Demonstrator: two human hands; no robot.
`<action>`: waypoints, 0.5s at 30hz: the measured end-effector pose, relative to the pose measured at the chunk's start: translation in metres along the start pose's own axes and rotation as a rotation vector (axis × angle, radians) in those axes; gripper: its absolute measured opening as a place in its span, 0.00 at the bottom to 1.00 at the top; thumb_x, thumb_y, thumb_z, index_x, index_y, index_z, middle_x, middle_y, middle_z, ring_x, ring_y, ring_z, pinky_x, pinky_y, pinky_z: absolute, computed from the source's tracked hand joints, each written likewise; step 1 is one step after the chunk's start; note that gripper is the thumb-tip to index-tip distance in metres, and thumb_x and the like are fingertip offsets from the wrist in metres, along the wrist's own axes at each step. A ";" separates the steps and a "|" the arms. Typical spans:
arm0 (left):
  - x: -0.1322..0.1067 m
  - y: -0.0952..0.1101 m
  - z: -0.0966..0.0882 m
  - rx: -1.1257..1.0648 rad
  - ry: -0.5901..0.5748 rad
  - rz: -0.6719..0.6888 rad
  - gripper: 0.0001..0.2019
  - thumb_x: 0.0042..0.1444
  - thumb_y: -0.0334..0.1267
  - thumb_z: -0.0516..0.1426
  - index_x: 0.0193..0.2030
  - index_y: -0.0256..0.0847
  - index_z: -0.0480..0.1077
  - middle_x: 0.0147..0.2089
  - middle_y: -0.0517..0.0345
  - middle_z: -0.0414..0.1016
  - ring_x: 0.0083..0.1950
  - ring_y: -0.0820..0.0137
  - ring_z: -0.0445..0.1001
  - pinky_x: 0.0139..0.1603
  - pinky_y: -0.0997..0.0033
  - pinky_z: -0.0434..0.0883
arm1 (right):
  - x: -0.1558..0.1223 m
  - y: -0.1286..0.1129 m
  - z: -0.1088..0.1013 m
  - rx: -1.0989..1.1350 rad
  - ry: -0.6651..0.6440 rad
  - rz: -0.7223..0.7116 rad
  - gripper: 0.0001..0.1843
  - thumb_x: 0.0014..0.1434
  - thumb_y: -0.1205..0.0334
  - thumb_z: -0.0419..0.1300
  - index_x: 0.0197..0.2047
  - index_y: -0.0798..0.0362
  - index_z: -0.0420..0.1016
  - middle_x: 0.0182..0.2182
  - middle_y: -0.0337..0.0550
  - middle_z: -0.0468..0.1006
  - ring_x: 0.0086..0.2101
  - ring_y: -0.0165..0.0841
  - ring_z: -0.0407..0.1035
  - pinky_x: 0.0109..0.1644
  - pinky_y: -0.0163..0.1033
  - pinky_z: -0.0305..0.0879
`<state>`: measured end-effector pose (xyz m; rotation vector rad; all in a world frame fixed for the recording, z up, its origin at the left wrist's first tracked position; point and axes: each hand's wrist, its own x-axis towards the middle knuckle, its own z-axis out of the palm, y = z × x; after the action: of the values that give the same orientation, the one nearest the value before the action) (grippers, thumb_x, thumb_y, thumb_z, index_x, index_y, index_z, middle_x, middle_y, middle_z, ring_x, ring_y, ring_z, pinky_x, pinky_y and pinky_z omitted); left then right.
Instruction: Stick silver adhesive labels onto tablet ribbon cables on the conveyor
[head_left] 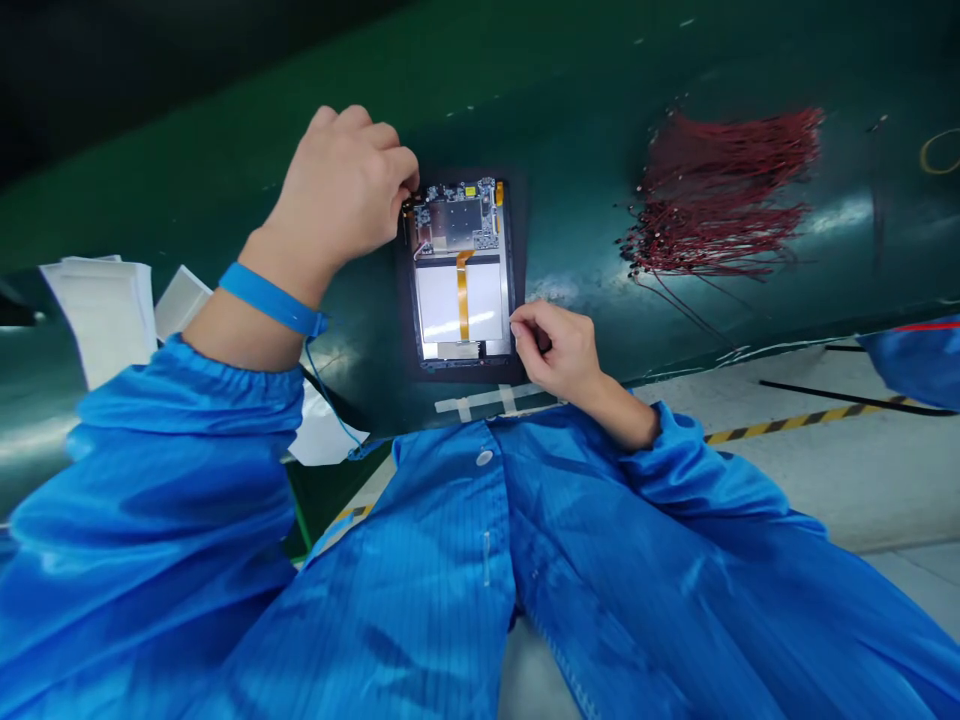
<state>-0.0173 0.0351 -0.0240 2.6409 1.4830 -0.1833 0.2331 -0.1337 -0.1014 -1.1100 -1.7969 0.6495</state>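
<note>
Two hands meet at a tablet (461, 275) with its back cover off, flat on the green mat (570, 120), just ahead of the table's near edge. Around it:
- a loose bundle of red wires (720, 190), well off to the right on the same mat
- a few white sheets (105, 310) to the left, partly hidden behind the left forearm
- strips of white tape (487, 400), stuck down just below the tablet's near end

Farther right, past the table edge: grey floor with a yellow-and-black stripe (780, 425), and a bit of another blue sleeve (919, 360) at the picture's border.

Inside the tablet: circuit board (457, 215) at the far end, pale battery (484, 300) below it, orange flex cable (463, 295) down the middle. Middle of the tablet in plain view; far left corner covered by the left knuckles.

Left hand (341, 195): in from the left, wrist bent, closed almost to a fist, fingertips down on the tablet's far left corner. Cannot tell whether pinching anything there. Blue wrist strap (270, 300) round the wrist, thin cord (326, 395) hanging toward the body.

Right hand (559, 345): up from below, low against the mat. Thumb and forefinger pinched together at the tablet's right rim near the lower corner, other fingers tucked under. Too small to tell whether gripping anything.

Both forearms in blue smock sleeves (187, 450).
</note>
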 end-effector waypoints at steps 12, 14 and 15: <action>0.002 0.000 0.008 -0.025 0.070 0.001 0.17 0.71 0.36 0.49 0.54 0.35 0.77 0.49 0.38 0.75 0.62 0.47 0.66 0.64 0.34 0.56 | 0.001 -0.002 -0.004 -0.008 -0.095 0.119 0.09 0.69 0.63 0.53 0.37 0.49 0.72 0.28 0.39 0.77 0.27 0.30 0.68 0.35 0.38 0.64; -0.009 -0.004 0.003 -0.030 0.122 -0.081 0.17 0.69 0.36 0.52 0.55 0.32 0.77 0.53 0.36 0.75 0.64 0.43 0.66 0.64 0.32 0.57 | 0.001 -0.002 -0.004 0.001 -0.102 0.129 0.09 0.69 0.62 0.53 0.37 0.49 0.72 0.28 0.39 0.77 0.27 0.30 0.68 0.35 0.38 0.65; -0.018 -0.010 -0.001 -0.018 0.156 -0.135 0.16 0.68 0.36 0.53 0.55 0.31 0.78 0.55 0.36 0.75 0.65 0.42 0.67 0.64 0.31 0.58 | 0.001 -0.003 -0.005 0.005 -0.099 0.127 0.09 0.69 0.63 0.53 0.37 0.49 0.72 0.28 0.39 0.77 0.27 0.30 0.68 0.35 0.38 0.65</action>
<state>-0.0349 0.0255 -0.0202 2.5945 1.7028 0.0268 0.2360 -0.1343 -0.0969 -1.2146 -1.8173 0.7972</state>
